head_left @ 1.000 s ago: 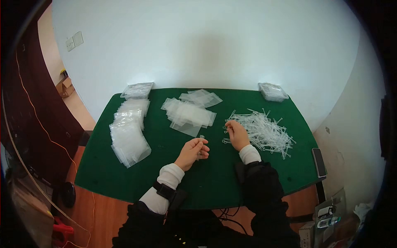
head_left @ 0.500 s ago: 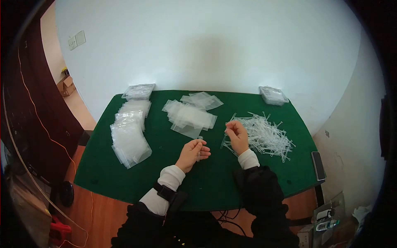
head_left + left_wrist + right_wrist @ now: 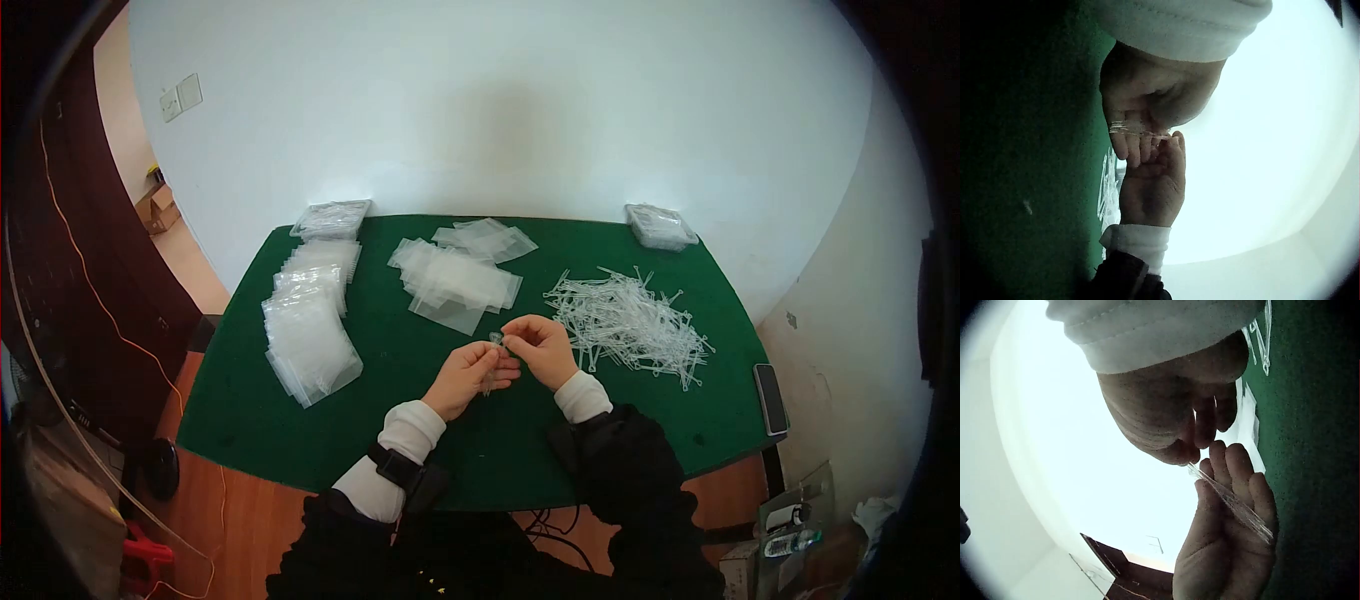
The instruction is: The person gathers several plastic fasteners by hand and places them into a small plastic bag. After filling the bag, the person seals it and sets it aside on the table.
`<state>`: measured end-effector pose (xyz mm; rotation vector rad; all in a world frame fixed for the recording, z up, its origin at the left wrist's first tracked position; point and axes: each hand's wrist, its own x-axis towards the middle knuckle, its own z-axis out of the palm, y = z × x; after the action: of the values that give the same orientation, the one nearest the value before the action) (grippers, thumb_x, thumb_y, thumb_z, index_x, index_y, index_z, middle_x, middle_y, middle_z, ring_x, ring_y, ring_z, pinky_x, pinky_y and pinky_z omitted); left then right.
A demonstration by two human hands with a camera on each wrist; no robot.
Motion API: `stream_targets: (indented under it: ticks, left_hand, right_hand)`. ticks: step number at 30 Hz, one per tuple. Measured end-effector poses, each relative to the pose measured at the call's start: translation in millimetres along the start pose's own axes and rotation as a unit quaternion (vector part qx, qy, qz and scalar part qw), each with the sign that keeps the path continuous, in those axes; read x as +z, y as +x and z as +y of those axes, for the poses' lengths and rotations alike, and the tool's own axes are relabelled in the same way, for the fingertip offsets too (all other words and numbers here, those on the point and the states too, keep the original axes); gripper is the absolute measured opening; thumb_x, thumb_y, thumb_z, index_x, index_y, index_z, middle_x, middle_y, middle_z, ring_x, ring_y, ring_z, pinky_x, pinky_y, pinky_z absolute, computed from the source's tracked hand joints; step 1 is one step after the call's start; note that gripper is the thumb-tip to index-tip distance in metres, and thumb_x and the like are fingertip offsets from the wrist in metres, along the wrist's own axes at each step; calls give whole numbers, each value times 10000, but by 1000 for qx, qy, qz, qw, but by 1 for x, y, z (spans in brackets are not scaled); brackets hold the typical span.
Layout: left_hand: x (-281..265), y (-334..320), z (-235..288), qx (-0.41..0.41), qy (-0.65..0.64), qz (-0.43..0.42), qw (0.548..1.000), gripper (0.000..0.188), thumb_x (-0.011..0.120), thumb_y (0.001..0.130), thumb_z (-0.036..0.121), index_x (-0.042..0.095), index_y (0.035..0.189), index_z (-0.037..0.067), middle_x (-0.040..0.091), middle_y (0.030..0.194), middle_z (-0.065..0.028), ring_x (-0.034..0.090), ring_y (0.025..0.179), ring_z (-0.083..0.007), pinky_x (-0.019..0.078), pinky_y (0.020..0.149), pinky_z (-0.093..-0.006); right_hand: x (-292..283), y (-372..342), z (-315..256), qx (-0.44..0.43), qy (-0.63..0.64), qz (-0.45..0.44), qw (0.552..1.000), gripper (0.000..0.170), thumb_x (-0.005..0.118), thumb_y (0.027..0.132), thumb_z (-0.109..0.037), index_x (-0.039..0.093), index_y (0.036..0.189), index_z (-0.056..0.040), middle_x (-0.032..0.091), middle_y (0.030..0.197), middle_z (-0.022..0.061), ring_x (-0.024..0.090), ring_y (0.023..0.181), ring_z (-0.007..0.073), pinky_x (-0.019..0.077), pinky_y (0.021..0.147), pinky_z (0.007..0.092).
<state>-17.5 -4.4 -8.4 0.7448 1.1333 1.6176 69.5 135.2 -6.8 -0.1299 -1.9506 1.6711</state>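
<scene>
Across the palm of my left hand (image 3: 462, 378) lies a small bundle of thin clear plastic sticks (image 3: 1235, 509), its upper end pinched under the thumb. The other fingers of that hand are loosely extended below the bundle. My right hand (image 3: 543, 355) meets it, thumb and forefinger pinching at the ring ends of the sticks. In the left wrist view the fingertips of both hands overlap around those ends. To the right is a loose pile of the same ring-ended clear sticks (image 3: 640, 325).
Clear plastic bags lie in a loose heap (image 3: 460, 280) at the middle back and in a fanned row (image 3: 315, 340) at left. Filled clear trays (image 3: 335, 219) stand at both back corners. A phone (image 3: 769, 399) lies at the right edge of the green table (image 3: 250, 430).
My right hand has picked a clear stick from the pile's left edge and come left to my left hand. The left hand has stayed nearly in place with its bundle.
</scene>
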Motion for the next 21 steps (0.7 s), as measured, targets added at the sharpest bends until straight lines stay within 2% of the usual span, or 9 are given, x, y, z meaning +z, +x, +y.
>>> stream_targets:
  ticks: [10,18,21]
  left_hand:
    - [-1,1,-3,12,1,-11,1000,284,421,907,213,481,1109,23,577,972,-103,582,882,-181,478,768,-286]
    - [-4,0,-4,24,14,0,1000,287,444,898,205,507,1104,16,587,949,-91,585,860,-165,481,747,-272]
    - [-5,1,-5,37,22,0,999,282,452,894,202,516,1094,13,590,939,-87,584,853,-159,481,737,-265]
  right_hand:
    - [1,-1,-7,-5,-5,10,1000,186,595,746,-29,587,928,10,607,758,41,570,696,90,458,651,212]
    - [-2,1,0,20,-13,-21,999,120,610,743,-46,614,846,15,618,788,49,566,699,86,451,655,209]
    - [-1,2,1,-7,-14,-10,1000,117,641,722,-93,636,783,6,608,724,42,554,629,78,446,595,203]
